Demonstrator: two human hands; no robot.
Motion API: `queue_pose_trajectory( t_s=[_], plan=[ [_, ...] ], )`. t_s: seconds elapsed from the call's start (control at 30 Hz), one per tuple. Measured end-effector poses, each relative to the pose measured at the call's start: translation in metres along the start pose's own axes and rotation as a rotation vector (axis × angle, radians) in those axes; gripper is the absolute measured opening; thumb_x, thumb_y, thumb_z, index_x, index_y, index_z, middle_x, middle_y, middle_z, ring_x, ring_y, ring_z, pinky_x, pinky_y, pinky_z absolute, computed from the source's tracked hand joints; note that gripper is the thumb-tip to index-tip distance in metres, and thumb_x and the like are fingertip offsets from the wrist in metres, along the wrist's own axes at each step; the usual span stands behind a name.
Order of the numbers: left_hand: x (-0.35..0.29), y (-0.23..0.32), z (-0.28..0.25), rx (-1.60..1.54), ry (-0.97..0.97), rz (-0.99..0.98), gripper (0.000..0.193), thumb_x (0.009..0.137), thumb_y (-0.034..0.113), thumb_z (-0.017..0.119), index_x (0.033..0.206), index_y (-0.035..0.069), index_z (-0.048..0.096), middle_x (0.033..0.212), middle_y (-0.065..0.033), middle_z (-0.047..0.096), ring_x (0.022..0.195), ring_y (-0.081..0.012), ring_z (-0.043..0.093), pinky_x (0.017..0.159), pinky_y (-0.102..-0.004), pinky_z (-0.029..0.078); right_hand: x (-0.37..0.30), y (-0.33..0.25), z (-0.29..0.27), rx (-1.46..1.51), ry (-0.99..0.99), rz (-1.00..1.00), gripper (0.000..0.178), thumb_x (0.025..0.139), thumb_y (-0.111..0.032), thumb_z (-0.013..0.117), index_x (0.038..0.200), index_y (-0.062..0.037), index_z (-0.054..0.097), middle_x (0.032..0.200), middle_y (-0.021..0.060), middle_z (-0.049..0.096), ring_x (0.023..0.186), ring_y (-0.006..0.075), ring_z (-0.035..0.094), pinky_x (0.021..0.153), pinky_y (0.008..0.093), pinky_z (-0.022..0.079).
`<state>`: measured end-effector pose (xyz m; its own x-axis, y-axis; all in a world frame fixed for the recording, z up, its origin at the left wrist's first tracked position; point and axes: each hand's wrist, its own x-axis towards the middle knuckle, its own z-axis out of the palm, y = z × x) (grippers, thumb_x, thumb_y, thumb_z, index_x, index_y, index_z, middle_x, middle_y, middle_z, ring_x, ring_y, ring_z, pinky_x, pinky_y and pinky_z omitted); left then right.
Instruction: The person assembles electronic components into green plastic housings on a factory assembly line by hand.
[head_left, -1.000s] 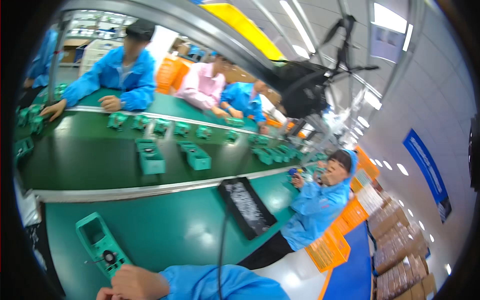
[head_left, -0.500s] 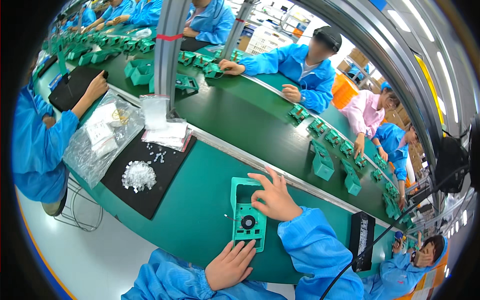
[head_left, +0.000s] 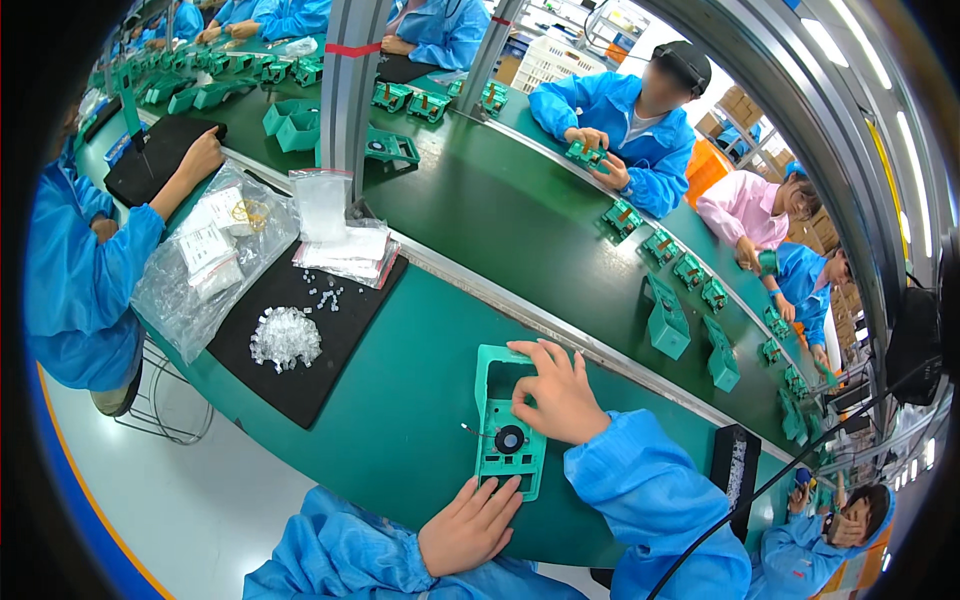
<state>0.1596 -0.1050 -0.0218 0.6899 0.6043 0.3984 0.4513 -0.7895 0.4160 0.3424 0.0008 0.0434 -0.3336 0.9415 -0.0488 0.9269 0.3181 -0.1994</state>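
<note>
On the near bench [head_left: 420, 405]: green case [head_left: 497, 413] lies flat, long side running away from the wearer, between both hands, well clear of the black mat [head_left: 335, 375].
Left hand [head_left: 468, 530]: comes in from the lower edge, palm down, fingers out straight, tips on the case's near end.
Left grip: spread flat, not closed round anything.
Right hand [head_left: 568, 398]: reaches in from the right over the far right corner, wrist bent; longer fingers near the far rim, thumb and index curled toward each other by the side wall.
Right grip: half curled; can't tell if it pinches the wall.
Vs half a second ago: right fingers slightly less fanned, left hand about the same. Co-worker [head_left: 640, 120] across now has a green part [head_left: 585, 155] in both hands; earlier one hand was reaching to the row.
Case look: open frame, large rectangular opening at far end, smaller cutouts at near end.
Fan [head_left: 509, 439]: round, black, seated mid-case; thin wire [head_left: 478, 431] sticks out past the left wall.
Mat: heap of small clear pieces [head_left: 286, 338], few strays beside it.
</note>
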Motion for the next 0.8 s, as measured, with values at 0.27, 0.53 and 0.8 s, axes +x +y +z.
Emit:
queue_pose_trajectory(
  t_s=[0.27, 0.53, 0.8],
  plan=[
    [-0.003, -0.003, -0.001, -0.061, -0.039, 0.009, 0.041, 0.075, 0.024, 0.060, 0.112, 0.006, 0.056, 0.123, -0.0107, 0.049, 0.110, -0.0267, 0.048, 0.097, -0.0430, 0.034, 0.009, 0.000, 0.003, 0.002, -0.043, 0.067, 0.017, 0.062, -0.011, 0.069, 0.065, -0.0110, 0.051, 0.122, 0.0045, 0.041, 0.110, 0.0287, 0.041, 0.093, 0.0574, 0.026],
    [-0.006, -0.007, 0.001, -0.101, -0.023, 0.024, 0.041, 0.074, 0.023, 0.061, 0.110, 0.005, 0.055, 0.124, -0.0119, 0.048, 0.109, -0.0284, 0.048, 0.096, -0.0458, 0.033, 0.018, -0.001, -0.026, -0.164, 0.237, -0.522, 0.014, 0.067, -0.013, 0.063, 0.079, -0.0137, 0.057, 0.115, 0.0048, 0.051, 0.106, 0.0271, 0.047, 0.086, 0.0407, 0.038],
    [-0.007, -0.009, 0.000, -0.179, 0.061, 0.035, 0.059, 0.070, 0.023, 0.065, 0.123, 0.006, 0.044, 0.131, -0.0217, 0.034, 0.114, -0.0451, 0.035, 0.096, -0.0528, 0.029, 0.043, 0.064, -0.015, -0.332, 0.231, -0.465, 0.012, 0.073, -0.015, 0.056, 0.085, -0.0185, 0.058, 0.081, -0.0028, 0.055, 0.083, 0.0190, 0.053, 0.071, 0.0335, 0.041]
  ],
)
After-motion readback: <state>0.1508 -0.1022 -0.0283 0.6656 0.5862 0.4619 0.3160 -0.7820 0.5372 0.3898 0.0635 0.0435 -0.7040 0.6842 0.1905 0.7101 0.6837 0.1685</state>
